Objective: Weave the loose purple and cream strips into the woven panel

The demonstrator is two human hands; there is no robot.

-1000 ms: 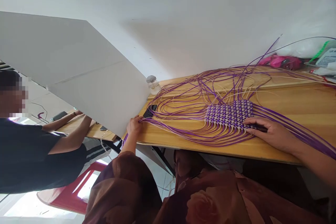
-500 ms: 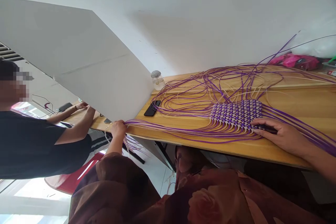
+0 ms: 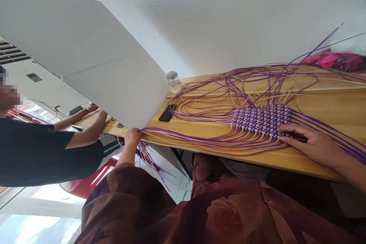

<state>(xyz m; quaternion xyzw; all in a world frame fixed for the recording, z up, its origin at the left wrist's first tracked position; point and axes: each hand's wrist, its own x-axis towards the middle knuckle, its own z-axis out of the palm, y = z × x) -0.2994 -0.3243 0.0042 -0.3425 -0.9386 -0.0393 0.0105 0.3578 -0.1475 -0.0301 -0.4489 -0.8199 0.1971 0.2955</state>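
Observation:
A purple and cream woven panel [image 3: 259, 121] lies on the wooden table [image 3: 314, 160], with long strands running out on every side. My left hand [image 3: 132, 136] is closed round a bundle of strands [image 3: 185, 139] at the table's front edge, far to the left; the loose ends hang below it. At the panel's lower right corner rests my right hand [image 3: 311, 143], its thumb and fingers closed on a small dark object that they partly hide.
A black phone [image 3: 167, 113] and a lidded clear jar [image 3: 173, 82] stand by the grey partition [image 3: 114, 57]. A pink plastic bag [image 3: 334, 60] is at the back right. Another person's arms [image 3: 88, 129] are beyond the partition.
The view has shifted slightly. More strand ends now hang fanned out below my left hand, which still grips the bundle. My right hand stays at the panel's corner.

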